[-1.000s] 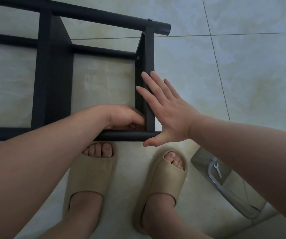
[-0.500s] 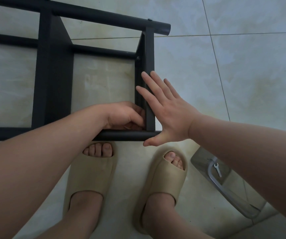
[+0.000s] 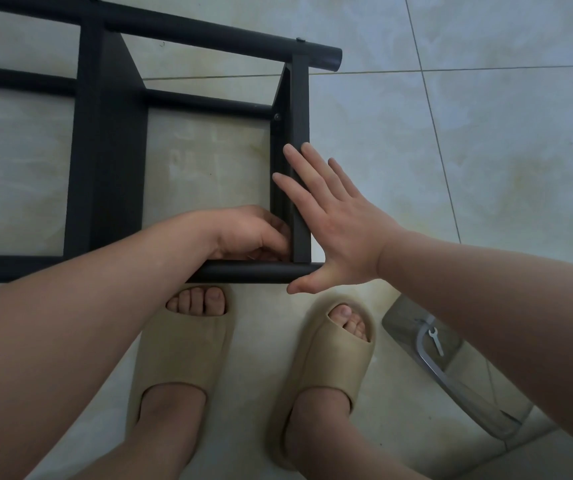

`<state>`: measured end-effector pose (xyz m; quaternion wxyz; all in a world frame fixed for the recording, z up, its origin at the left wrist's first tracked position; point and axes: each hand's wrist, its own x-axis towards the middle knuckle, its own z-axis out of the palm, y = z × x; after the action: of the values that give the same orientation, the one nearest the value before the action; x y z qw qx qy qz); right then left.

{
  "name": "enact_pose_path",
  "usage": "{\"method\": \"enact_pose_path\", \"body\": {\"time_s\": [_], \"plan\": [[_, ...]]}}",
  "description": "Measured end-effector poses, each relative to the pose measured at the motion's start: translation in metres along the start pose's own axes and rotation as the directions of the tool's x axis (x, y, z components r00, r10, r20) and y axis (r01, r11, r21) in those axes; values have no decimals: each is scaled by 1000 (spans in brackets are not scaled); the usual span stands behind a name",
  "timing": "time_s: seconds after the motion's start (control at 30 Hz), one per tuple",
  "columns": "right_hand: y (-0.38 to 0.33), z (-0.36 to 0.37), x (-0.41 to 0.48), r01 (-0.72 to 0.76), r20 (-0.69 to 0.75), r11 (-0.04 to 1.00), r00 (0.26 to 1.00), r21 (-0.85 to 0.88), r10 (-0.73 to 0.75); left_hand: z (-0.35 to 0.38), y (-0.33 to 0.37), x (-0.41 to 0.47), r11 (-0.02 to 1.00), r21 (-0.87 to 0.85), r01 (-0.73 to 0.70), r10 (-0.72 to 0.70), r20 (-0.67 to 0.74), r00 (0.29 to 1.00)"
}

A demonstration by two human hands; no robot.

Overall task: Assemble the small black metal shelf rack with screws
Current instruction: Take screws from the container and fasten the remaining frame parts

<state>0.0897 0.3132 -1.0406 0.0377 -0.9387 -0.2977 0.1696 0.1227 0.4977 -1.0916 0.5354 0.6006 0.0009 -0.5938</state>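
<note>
Left hand (image 3: 254, 233) has curled tighter inside the rack (image 3: 112, 168) corner, its hold unclear; right hand (image 3: 333, 230) stays flat, fingers straight, pressing the rack.

I see pale, glossy floor tiles (image 3: 486, 168) with cream marbling, in soft, dim light. A bent chrome tube (image 3: 459, 390) lies on them. Grout lines (image 3: 431, 109) cross well beyond it.

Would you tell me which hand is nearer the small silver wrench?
Right: the right hand is up-left of the wrench; the left hand sits farther left.
</note>
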Motion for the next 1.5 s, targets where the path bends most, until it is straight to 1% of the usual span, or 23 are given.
{"method": "enact_pose_path", "body": {"time_s": [0.13,0.27,0.33,0.43,0.57,0.73,0.93,1.07,1.1,1.23,1.3,1.4,1.5], "plan": [[0,0,0,-3,4,1000,1000,14,3,0,1,0,999,-52,-11,12,36,999],[0,0,0,-4,8,1000,1000,15,4,0,3,-1,995,-102,-8,12,41,999],[0,0,0,-1,6,1000,1000,15,1,1,3,-1,998,-62,-5,6,15,1000],[0,0,0,0,4,1000,1000,17,-1,2,2,-1,999,50,13,-12,-16,1000],[0,0,0,-3,10,1000,1000,14,3,2,4,-3,997,72,12,-12,-11,1000],[0,0,0,-3,7,1000,1000,18,3,2,5,-4,1000,28,-3,3,0,1000],[0,0,0,-1,1,1000,1000,22,1,2,6,-4,997,-69,-26,29,36,999],[0,0,0,-4,6,1000,1000,21,4,3,6,-3,992,-121,-20,24,32,999],[-1,0,0,-5,8,1000,1000,20,5,3,5,-3,993,-114,-17,20,24,1000],[-1,-1,0,-3,9,1000,1000,25,3,2,4,-4,999,35,-12,12,-1,1000],[-1,-1,-1,-4,12,1000,1000,24,3,2,3,-4,998,60,-11,11,-8,1000],[-1,0,0,-4,15,1000,1000,22,4,1,3,-3,998,59,-18,18,-3,1000],[0,0,0,1,11,1000,1000,24,-1,0,3,-2,1000,-18,-25,25,22,999]]}}
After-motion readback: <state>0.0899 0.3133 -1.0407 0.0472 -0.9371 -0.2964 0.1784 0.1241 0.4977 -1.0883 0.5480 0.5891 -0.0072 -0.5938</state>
